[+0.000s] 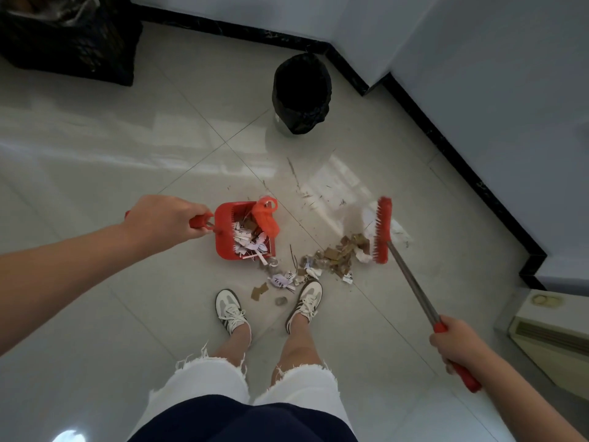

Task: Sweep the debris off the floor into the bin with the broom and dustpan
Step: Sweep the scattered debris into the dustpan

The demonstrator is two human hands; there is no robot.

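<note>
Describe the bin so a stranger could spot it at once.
Follow the black skirting to its corner at top centre; the bin stands before it, beyond the dustpan. It is small and round with a black liner, unlike the bigger black bag at top left.

The left hand (161,220) and right hand (456,342) are clenched (both reaching forward, apart).

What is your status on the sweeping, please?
Left hand grips dustpan, partly filled. Right hand grips broom, head behind debris. Bin ahead; shoes near debris.
</note>
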